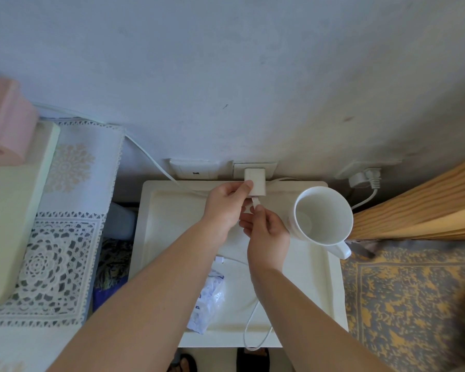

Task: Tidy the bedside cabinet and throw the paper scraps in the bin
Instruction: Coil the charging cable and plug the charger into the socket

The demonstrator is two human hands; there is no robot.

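The white bedside cabinet [172, 210] stands against the wall. A white charger block [257, 179] sits in the wall socket above its back edge. My left hand [223, 210] grips the charger's lower left side. My right hand [266, 232] pinches the cable plug [255, 204] just below the charger. The white cable [253, 326] runs down under my right forearm and loops over the front edge. A white mug [322, 214] lies tilted at the back right of the cabinet. A crumpled plastic packet [208, 299] lies near the front, partly under my left forearm.
A lace-covered surface [65, 237] with a pale green object [14, 205] and a pink item [6, 122] is on the left. A wooden bed frame [419, 205] and a yellow-grey patterned fabric [403, 299] are on the right. A second wall plug [365, 178] is at the right.
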